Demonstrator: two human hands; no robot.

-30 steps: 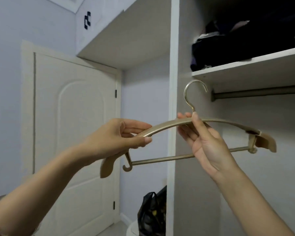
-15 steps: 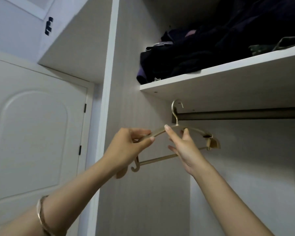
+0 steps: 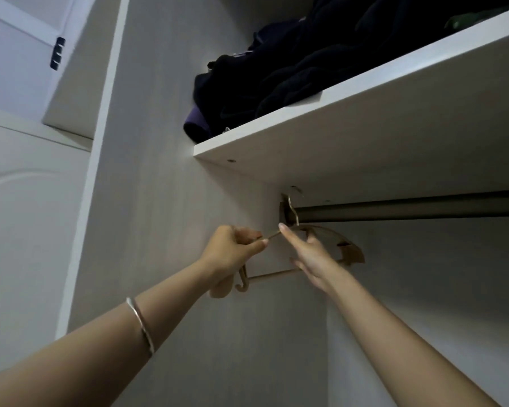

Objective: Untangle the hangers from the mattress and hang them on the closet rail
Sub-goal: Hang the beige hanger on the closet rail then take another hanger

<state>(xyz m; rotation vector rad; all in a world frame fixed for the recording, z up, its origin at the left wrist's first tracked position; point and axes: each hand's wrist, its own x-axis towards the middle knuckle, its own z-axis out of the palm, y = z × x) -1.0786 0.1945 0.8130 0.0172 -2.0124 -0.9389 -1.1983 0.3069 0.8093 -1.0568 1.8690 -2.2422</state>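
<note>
2 hands are raised inside a closet, both on 1 gold hanger (image 3: 353,254). The left hand (image 3: 232,252) has its fingers curled tight round the hanger's left shoulder, thumb pressed on top. The shoulder's rounded end sticks out below that hand, beside a small hook (image 3: 242,284). The right hand (image 3: 309,255) pinches the middle of the hanger just beside the left hand. Its forefinger is stretched up along the top edge, its thumb is curled on the far side, and its lower fingers are spread loosely. The hanger's bottom bar (image 3: 272,274) runs from under the left hand to behind the right palm. Its right shoulder juts out beyond the right hand.

Straight above the right forefinger, the hanger's top hook (image 3: 291,207) stands upright at the left end of the closet rail (image 3: 409,209), close against the rail's bracket. Whether the hook already bears on the rail or only crosses in front of it cannot be told.

Above both hands a white shelf (image 3: 321,148) carries a heap of dark clothes (image 3: 291,69). 1 thin silver bangle (image 3: 141,327) circles the left forearm, well below the hand. Left of the left hand are the closet's side panel (image 3: 165,201) and, further left, a white door (image 3: 27,230).
</note>
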